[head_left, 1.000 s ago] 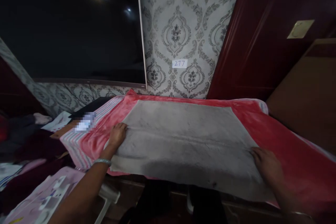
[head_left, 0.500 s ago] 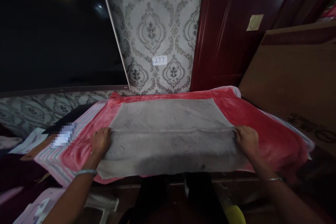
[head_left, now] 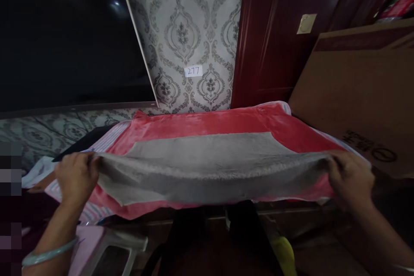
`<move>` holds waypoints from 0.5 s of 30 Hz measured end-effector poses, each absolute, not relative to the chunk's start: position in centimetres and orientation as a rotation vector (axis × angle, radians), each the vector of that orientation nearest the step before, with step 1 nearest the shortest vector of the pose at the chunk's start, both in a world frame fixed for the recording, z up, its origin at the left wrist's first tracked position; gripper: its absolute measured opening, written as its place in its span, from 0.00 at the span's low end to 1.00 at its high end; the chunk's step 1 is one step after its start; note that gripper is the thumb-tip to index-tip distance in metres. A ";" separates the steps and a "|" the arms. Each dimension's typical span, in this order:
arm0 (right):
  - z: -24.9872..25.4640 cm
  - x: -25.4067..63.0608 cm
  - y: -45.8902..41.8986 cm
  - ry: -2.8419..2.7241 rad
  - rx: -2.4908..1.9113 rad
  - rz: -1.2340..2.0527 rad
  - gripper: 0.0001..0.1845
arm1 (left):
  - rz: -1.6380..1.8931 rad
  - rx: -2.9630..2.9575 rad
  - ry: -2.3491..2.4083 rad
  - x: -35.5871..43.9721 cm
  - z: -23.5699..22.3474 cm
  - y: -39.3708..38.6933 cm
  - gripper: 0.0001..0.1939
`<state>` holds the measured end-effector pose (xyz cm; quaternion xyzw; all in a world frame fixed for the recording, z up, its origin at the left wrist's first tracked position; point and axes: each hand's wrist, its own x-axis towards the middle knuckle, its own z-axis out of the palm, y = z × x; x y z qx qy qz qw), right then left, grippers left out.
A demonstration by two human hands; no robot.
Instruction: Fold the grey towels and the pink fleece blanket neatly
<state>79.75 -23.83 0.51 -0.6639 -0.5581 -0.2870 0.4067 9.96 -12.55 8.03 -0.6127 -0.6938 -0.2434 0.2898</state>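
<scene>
A grey plush cloth (head_left: 200,151) stretches across the middle of a red blanket (head_left: 190,123) with striped edges. My left hand (head_left: 76,177) pinches one corner of the cloth at the left. At the right, my right hand (head_left: 352,179) grips the opposite corner. Between the two hands the lifted edge sags in a shallow curve above the blanket. The far part of the cloth still lies flat on the red surface. Both hands are closed, their thumbs turned inward over the fabric.
A large dark screen (head_left: 64,43) hangs at the left beside patterned wallpaper (head_left: 183,34) bearing a "277" label (head_left: 193,71). A cardboard box (head_left: 359,90) stands at the right. Below on the left is a pink and white stool (head_left: 93,246); something yellow (head_left: 284,254) lies near my legs.
Both hands have moved outward and up, raising the edge of the grey cloth off the blanket toward me. The cloth's far edge has slid nearer, baring more red blanket behind it.
</scene>
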 end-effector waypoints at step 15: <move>14.2 82.1 -13.2 -1.279 -1.897 -0.755 0.21 | -0.662 -1.611 -1.852 16.1 21.4 -3.9 0.26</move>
